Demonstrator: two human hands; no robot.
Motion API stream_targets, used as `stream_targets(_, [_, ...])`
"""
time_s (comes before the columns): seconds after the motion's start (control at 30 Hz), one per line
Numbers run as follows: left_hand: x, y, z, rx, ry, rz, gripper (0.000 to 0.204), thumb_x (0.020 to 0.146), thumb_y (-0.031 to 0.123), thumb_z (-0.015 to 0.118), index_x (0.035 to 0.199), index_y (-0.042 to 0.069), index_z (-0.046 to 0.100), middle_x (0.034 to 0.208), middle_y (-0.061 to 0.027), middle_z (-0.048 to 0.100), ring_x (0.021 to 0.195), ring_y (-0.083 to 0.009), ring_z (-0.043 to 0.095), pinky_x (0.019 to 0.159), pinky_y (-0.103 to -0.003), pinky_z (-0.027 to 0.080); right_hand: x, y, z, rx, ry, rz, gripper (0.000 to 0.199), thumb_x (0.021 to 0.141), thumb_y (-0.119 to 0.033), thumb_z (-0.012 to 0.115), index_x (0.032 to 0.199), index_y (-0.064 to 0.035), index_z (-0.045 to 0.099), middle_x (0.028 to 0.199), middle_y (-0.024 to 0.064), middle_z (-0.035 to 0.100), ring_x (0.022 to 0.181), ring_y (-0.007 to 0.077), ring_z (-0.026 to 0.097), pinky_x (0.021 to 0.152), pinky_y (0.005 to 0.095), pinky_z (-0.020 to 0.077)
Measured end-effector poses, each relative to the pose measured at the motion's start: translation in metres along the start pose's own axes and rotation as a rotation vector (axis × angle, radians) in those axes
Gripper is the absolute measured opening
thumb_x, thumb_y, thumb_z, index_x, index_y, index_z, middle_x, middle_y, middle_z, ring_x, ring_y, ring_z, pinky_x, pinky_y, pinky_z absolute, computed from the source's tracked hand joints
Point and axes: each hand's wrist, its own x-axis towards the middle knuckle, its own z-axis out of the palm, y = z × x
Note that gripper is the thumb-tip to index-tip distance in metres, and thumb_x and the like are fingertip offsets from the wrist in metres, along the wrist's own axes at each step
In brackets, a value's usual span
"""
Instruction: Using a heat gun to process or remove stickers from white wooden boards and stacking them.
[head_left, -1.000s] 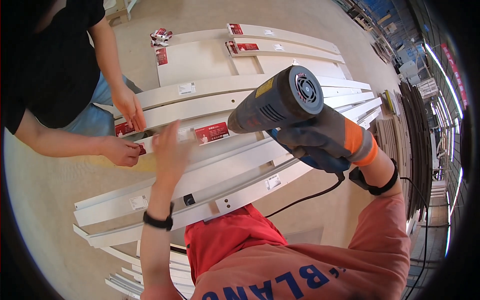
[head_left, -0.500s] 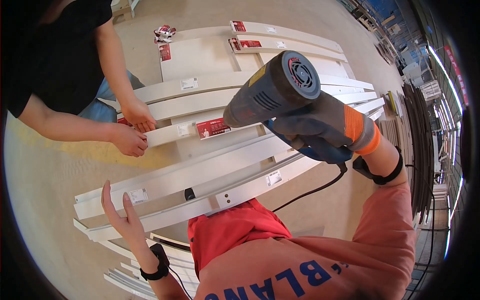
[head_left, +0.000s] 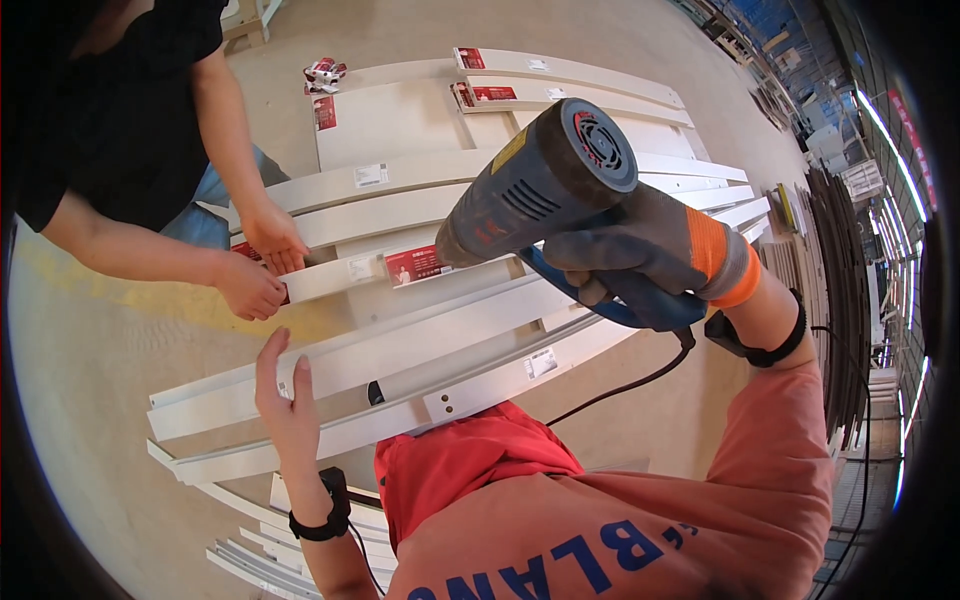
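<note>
Fingers [head_left: 640, 262] of the gloved right hand [head_left: 650, 250] clench the heat gun [head_left: 540, 190] handle. Left hand [head_left: 288, 415] fingers lie released, flat on a white panel [head_left: 400, 350]; another person's hands [head_left: 262, 262] pinch a strip just beyond

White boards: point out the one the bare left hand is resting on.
The left hand rests on the long white board nearest the person, running diagonally. The other boards lie farther away, beyond the co-worker's hands.
</note>
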Motion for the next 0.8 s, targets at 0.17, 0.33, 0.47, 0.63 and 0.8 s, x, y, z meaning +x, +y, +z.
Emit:
stream_targets(0.17, [0.007,0.004,0.019,-0.200,-0.042,-0.090,0.036,0.095,0.011,0.052,0.129,0.000,0.052,0.123,-0.0163,0.061,0.116,-0.0267,0.056,0.103,-0.038,0.038,0.006,0.002,0.001,-0.088,0.024,-0.053,0.023,0.083,-0.001,0.063,0.105,-0.0014,0.062,0.079,0.0059,0.058,0.065,0.0127,0.057,0.060,0.0282,0.0493])
stream_targets(0.33, [-0.001,-0.003,0.015,-0.221,-0.024,-0.115,0.035,0.097,0.008,0.048,0.131,0.000,0.051,0.124,-0.0142,0.061,0.117,-0.0229,0.056,0.102,-0.034,0.040,0.011,0.031,-0.012,-0.289,-0.116,-0.306,0.020,0.084,-0.010,0.065,0.101,0.0003,0.062,0.074,0.0032,0.055,0.064,0.0097,0.054,0.058,0.0261,0.0477])
stream_targets(0.47, [0.000,-0.006,0.023,-0.450,-0.053,-0.284,0.034,0.096,0.008,0.049,0.129,0.000,0.053,0.119,-0.0124,0.062,0.112,-0.0209,0.057,0.100,-0.032,0.040,0.018,0.001,0.009,0.106,-0.004,0.188,0.022,0.084,-0.014,0.066,0.098,0.0010,0.062,0.075,0.0023,0.057,0.064,0.0097,0.054,0.058,0.0246,0.0472])
stream_targets(0.63, [0.032,-0.054,0.097,-0.485,-0.382,-0.387,0.037,0.093,0.013,0.056,0.126,-0.003,0.056,0.118,-0.0112,0.062,0.104,-0.0162,0.059,0.089,-0.026,0.045,0.013,0.019,0.003,0.024,-0.033,0.142,0.023,0.084,-0.014,0.066,0.101,0.0009,0.062,0.076,0.0031,0.058,0.064,0.0098,0.055,0.057,0.0250,0.0465])
stream_targets(0.8, [0.056,-0.093,0.174,-0.222,-0.581,-0.313,0.038,0.090,0.012,0.055,0.125,-0.001,0.058,0.120,-0.0120,0.061,0.100,-0.0151,0.059,0.082,-0.023,0.045,-0.011,0.013,-0.012,-0.020,0.017,0.114,0.021,0.085,-0.013,0.062,0.102,0.0008,0.063,0.073,0.0028,0.058,0.064,0.0101,0.057,0.058,0.0260,0.0477])
